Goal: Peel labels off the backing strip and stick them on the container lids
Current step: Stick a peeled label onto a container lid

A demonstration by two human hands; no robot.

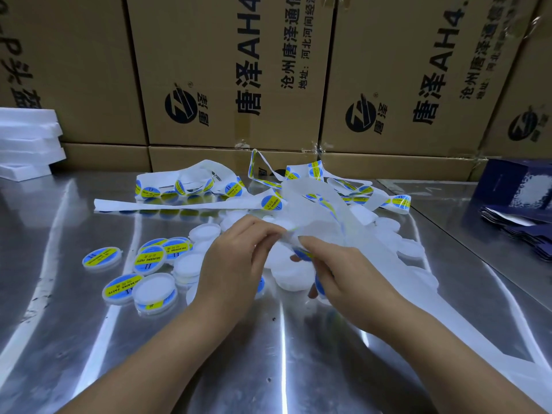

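Head view looks down on my two hands meeting over the middle of the shiny sheet-steel worktop [89,339]. My left hand [236,258] has its fingers curled, pinching the white translucent backing strip [316,204]. The strip is blurred; it rises from my fingers toward the far edge and also trails off toward the near right corner. My right hand [337,273] pinches thumb against fingers on a round blue label with a yellow band [303,253], right where the strip meets my left fingertips. Something blue shows under that palm too, but I cannot tell what it is. Beneath and around my hands lies a heap of round white plastic containers with bare lids [206,233]. Just left of it, toward the left edge, sit the labelled containers [150,259], their blue-and-yellow tops reading SOLDERING PASTE. A tangle of strip still carrying labels [191,186] lies along the far edge. Behind the worktop stands a wall of brown cardboard cartons with black printed characters [209,70]. At the far left corner is a stack of white foam slabs [27,141], and dark blue printed packets [519,204] are piled at the right edge.
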